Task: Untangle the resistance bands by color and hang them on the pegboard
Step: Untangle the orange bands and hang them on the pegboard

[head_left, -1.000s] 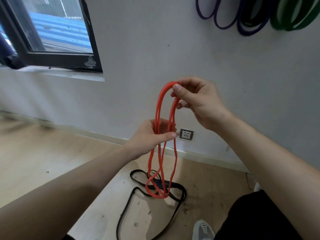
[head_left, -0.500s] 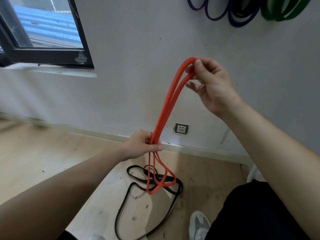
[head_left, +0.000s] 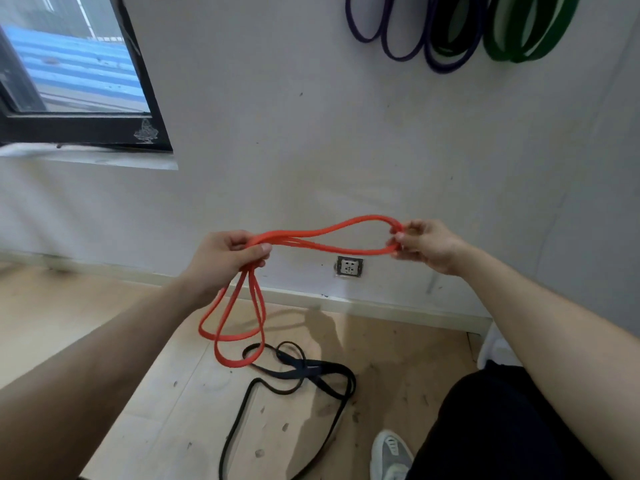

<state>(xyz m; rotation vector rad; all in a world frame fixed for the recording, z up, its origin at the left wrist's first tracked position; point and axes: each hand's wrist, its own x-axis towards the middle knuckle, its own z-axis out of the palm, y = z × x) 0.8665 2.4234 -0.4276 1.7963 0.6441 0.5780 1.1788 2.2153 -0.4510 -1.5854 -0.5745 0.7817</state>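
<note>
Head view shows both hands raised before a pale wall (head_left: 277,98), the left hand (head_left: 221,261) closed around a red band (head_left: 325,237) and the right hand (head_left: 427,245) pinching its far loop between thumb and fingers. Between them the band stretches level, while two red loops hang under the left hand over a wooden floor (head_left: 398,358). Below, a black band (head_left: 304,372) lies tangled; purple bands (head_left: 401,46) and green bands (head_left: 523,39) hang high on the wall.
</note>
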